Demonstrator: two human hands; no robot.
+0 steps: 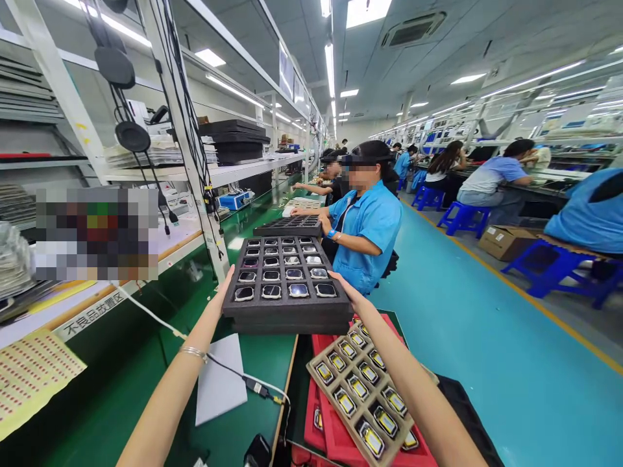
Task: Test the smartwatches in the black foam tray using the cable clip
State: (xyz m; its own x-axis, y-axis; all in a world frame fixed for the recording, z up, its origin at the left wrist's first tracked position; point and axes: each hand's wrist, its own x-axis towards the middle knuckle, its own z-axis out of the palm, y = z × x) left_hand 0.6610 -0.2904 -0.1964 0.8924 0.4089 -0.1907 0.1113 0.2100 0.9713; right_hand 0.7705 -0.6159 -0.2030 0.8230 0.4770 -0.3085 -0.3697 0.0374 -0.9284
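Observation:
Between my two hands is a black foam tray (292, 312), thick enough that it may be more than one tray stacked. Rows of watch cases with dark glass faces (298, 290) sit in its pockets. My left hand (226, 285) grips the tray's left side, and my right hand (346, 290) grips its right side; the fingers of both are partly hidden. Below my right forearm lies a tan tray (335, 397) of watch cases with yellow parts inside, on top of red trays (318, 436).
A co-worker in blue (372, 227) sits just beyond, touching another black tray (287, 227). A white cable (156, 318) crosses my left forearm above white paper (221, 383) on the green bench (170, 370). A shelf post (187, 136) stands left; blue stools (555, 266) are right.

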